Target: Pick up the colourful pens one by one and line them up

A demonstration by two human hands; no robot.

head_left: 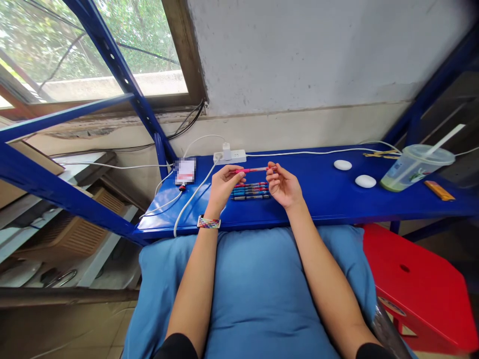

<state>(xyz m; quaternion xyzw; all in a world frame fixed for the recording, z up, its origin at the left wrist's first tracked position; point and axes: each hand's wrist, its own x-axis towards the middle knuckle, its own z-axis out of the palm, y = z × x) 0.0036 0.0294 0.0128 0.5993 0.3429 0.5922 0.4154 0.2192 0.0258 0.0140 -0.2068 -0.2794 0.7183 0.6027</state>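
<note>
A slim pen (256, 170) with a pink-red grip and a clear barrel is held level above the blue shelf. My left hand (223, 185) pinches its pink end, a colourful woven band around that wrist. At the other end, the fingertips of my right hand (283, 185) close on the pen. Just below and behind the pen, several pens (250, 191) lie side by side in a row on the shelf, with red, blue and dark barrels. My hands partly cover the ends of that row.
On the blue shelf (310, 199) are a white power strip (230, 157) with cables, a phone (185, 171), two white oval objects (365, 181), a plastic cup (415, 167) with a straw, and a yellow packet (439, 190). A red stool (419, 284) stands at right; a blue pillow (258, 279) lies below my arms.
</note>
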